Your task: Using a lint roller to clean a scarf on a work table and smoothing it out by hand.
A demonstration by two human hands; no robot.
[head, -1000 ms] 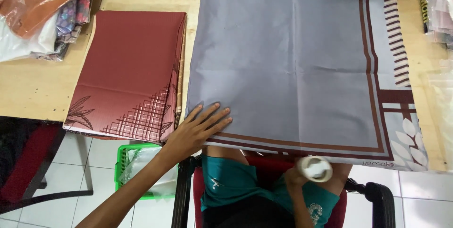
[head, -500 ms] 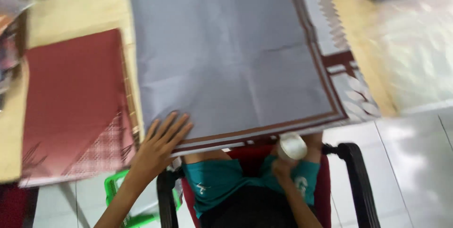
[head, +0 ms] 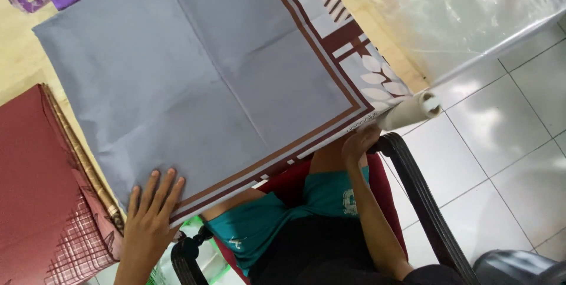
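A large smooth grey cloth (head: pixel 194 78), creased in a cross and edged with brown stripes and white leaves, lies flat on my wooden desk (head: pixel 17 61). A folded maroon cloth (head: pixel 35 190) with a grid print sits just left of it; a clear plastic bag (head: pixel 466 14) lies to the right. My left hand (head: pixel 150 208) presses the grey cloth's near corner, fingers spread flat. My right hand (head: pixel 361 141), at the near edge, is closed around a white roll (head: pixel 410 111).
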